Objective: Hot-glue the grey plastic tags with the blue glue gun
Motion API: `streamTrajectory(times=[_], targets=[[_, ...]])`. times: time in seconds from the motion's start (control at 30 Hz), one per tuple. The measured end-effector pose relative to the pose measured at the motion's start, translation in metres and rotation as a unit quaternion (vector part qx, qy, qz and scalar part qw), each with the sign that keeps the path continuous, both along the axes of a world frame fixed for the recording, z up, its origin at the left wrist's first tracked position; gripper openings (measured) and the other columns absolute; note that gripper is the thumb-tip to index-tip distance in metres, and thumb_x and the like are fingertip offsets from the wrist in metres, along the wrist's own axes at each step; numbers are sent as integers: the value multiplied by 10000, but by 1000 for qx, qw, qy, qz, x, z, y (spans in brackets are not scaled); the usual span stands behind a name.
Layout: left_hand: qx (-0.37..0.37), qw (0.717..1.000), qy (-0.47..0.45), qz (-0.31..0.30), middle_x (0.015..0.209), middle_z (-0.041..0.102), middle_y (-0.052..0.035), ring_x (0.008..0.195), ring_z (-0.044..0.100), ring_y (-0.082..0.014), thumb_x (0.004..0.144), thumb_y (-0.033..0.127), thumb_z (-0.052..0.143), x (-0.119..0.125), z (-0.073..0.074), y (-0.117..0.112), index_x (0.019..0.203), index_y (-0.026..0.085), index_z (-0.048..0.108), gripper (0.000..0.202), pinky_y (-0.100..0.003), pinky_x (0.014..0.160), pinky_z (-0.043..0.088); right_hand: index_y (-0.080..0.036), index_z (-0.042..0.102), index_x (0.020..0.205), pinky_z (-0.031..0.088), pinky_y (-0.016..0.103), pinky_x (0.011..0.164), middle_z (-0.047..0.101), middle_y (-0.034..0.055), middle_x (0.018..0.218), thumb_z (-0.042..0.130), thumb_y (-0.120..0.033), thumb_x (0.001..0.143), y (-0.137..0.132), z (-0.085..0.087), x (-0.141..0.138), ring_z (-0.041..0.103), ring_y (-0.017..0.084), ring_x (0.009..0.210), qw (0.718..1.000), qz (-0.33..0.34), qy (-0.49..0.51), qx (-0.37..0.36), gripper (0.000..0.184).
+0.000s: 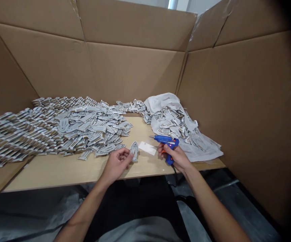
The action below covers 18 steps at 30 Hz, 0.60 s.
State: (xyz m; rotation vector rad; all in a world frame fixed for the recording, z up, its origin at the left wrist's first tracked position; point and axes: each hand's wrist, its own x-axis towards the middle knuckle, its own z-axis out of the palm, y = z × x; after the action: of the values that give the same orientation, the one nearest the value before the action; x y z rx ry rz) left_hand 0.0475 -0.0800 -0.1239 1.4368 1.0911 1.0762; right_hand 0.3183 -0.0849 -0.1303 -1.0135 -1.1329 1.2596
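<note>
the left hand point(115, 164), half curled, pinches a flat grey arch-shaped cutout point(134, 151) on the pale wooden surface point(59, 173); the right hand point(173, 157) closes firmly around a blue-and-orange hot glue gun point(166, 143).

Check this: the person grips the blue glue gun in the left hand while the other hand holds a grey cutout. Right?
No: the blue glue gun is in the right hand, not the left, as the head view shows. The left hand does hold the grey cutout.
</note>
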Motion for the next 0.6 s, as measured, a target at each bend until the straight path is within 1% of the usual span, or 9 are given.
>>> streamTrajectory(times=[0.07, 0.13, 0.2, 0.27, 0.33, 0.47, 0.6], targets=[[2, 1000, 1, -1, 644, 580, 13, 524, 564, -95, 773, 574, 791, 0, -1, 0, 805, 160, 635, 444, -191, 510, 466, -196, 715, 890, 507, 246, 532, 701, 25, 735, 855, -690, 702, 1, 2, 5, 629, 134, 589, 999, -7, 31, -18, 547], [5, 1000, 3, -3, 643, 570, 20, 523, 557, -89, 792, 564, 777, -1, -1, 0, 805, 163, 621, 431, -186, 511, 458, -192, 688, 805, 398, 223, 416, 646, 7, 631, 768, -748, 762, 2, 5, 9, 519, 96, 449, 998, -11, 51, -38, 563], [8, 1000, 4, -4, 644, 563, 23, 527, 552, -86, 806, 554, 767, -1, -2, 0, 804, 165, 610, 419, -184, 514, 456, -184, 659, 702, 300, 216, 352, 605, 9, 551, 673, -812, 793, 3, 7, 10, 425, 73, 365, 997, -15, 61, -54, 635], [8, 1000, 6, -3, 640, 560, 23, 527, 549, -87, 805, 549, 766, -1, -2, 0, 803, 164, 608, 416, -186, 514, 456, -177, 651, 631, 255, 212, 324, 587, 20, 501, 656, -829, 783, 3, 7, 10, 395, 67, 330, 996, -23, 61, -63, 669], [8, 1000, 8, -3, 633, 563, 20, 526, 551, -92, 801, 548, 768, -1, -1, 0, 804, 162, 612, 416, -191, 513, 456, -169, 668, 613, 252, 204, 307, 601, 28, 493, 703, -784, 774, 2, 6, 6, 406, 66, 318, 996, -37, 53, -64, 637], [5, 1000, 8, 0, 622, 574, 15, 527, 560, -98, 795, 564, 769, -1, 0, 0, 806, 161, 612, 432, -193, 516, 450, -159, 700, 621, 290, 190, 293, 647, 39, 519, 796, -676, 754, 0, 3, -1, 443, 67, 319, 997, -55, 31, -54, 542], [0, 1000, 10, -2, 585, 571, 19, 502, 541, -92, 799, 582, 763, -2, -1, 0, 810, 163, 605, 448, -184, 499, 416, -160, 701, 597, 304, 185, 281, 642, 36, 498, 835, -674, 694, 0, 3, -4, 442, 70, 308, 997, -55, 16, -51, 540]])
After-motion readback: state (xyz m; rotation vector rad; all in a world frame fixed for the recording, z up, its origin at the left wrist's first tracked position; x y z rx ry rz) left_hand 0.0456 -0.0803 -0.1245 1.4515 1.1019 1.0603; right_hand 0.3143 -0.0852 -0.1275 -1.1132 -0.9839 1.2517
